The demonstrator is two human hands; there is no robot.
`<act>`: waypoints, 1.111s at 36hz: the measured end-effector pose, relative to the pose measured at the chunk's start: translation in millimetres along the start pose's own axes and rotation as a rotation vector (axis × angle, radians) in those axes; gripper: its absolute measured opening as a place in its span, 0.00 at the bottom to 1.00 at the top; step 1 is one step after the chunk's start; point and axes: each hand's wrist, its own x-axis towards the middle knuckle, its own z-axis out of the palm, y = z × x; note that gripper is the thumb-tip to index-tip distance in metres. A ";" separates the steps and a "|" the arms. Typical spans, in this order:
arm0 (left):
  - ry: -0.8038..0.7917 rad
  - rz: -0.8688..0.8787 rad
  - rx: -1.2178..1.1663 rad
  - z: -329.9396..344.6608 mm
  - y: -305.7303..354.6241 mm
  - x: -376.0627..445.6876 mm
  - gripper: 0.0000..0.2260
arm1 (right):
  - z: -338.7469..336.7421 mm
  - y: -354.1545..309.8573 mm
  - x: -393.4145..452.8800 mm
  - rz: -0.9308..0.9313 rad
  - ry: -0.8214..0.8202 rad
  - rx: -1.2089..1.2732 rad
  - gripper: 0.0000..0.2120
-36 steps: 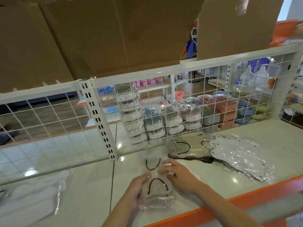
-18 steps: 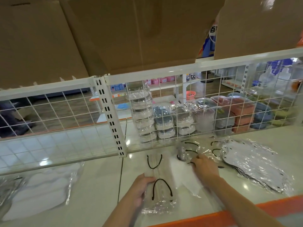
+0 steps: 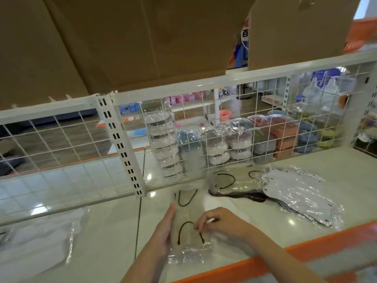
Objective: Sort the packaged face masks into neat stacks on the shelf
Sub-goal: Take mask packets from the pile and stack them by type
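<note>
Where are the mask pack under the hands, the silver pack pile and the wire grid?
mask pack (image 3: 188,219): head view, clear wrapper middle.
silver pack pile (image 3: 295,193): head view, top pack's middle.
wire grid (image 3: 224,139): head view, a white wire.

Two hands meet on a clear mask pack (image 3: 188,225) on the white shelf (image 3: 265,227). The left hand (image 3: 163,231) lies flat along its side. The right hand (image 3: 221,222) pinches its edge. More mask packs (image 3: 295,193) lie near the wire fence (image 3: 224,127).

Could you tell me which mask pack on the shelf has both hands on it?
The beige pack at the front edge; the other packs lie untouched.
</note>
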 end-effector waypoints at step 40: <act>0.236 0.495 -0.366 -63.8 19.1 -33.4 0.11 | 56.1 3.1 38.1 0.096 0.317 0.398 0.19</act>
